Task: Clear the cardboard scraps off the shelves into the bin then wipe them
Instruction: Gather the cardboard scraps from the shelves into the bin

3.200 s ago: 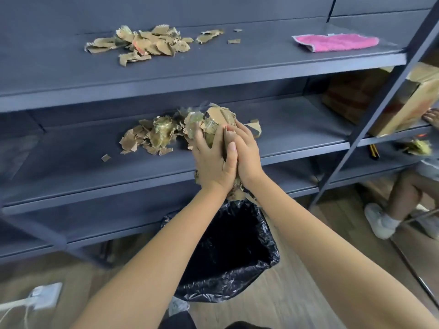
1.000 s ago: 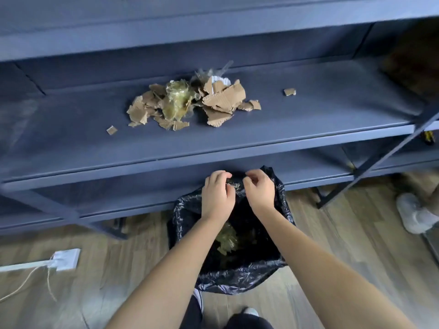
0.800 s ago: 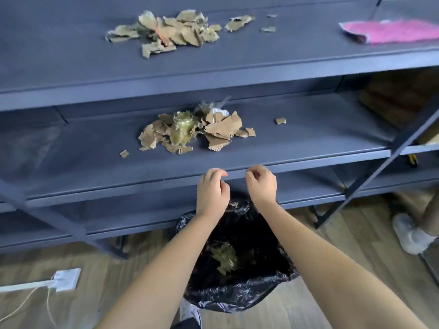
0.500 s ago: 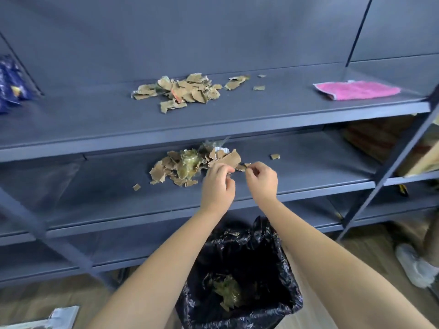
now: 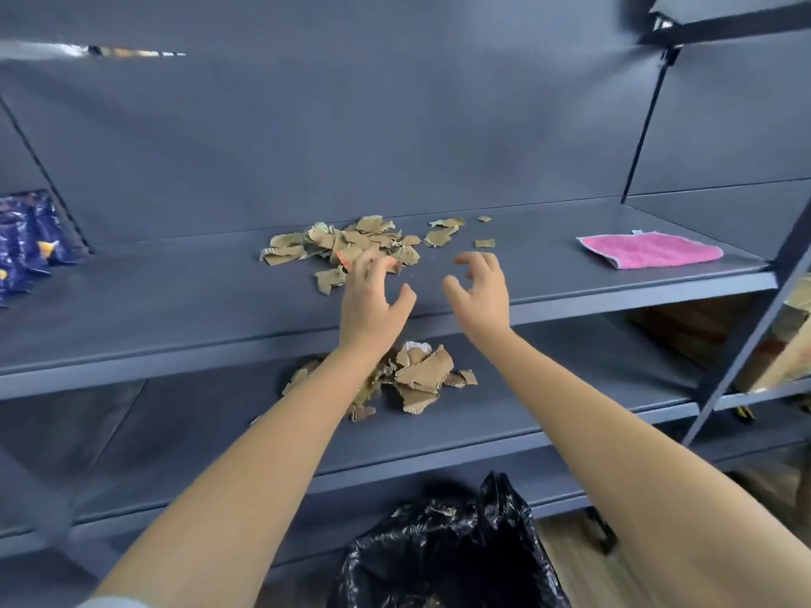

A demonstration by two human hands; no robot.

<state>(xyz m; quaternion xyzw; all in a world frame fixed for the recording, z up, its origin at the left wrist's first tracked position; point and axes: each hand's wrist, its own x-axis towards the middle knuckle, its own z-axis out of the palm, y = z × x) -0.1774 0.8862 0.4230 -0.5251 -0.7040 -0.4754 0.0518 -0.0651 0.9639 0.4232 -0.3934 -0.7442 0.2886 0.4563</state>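
A heap of torn cardboard scraps (image 5: 333,247) lies on the upper grey shelf (image 5: 175,309). My left hand (image 5: 373,300) is over that shelf's front, fingers spread, its tips at the near edge of the heap. My right hand (image 5: 480,291) hovers open just right of it, holding nothing. A second pile of scraps (image 5: 421,377) sits on the middle shelf (image 5: 548,414), partly hidden by my left forearm. The bin with a black bag (image 5: 447,550) stands on the floor below. A pink cloth (image 5: 647,250) lies on the upper shelf at the right.
Blue snack packets (image 5: 26,243) stand at the upper shelf's left end. A slanted metal upright (image 5: 755,326) crosses the right side, with a brown cardboard box (image 5: 781,357) behind it. A few small loose scraps (image 5: 484,243) lie right of the heap.
Both hands dropped a handful of scraps into the bin, then rose from the bin's mouth past the middle shelf to the upper shelf and spread their fingers. The view tilted up.
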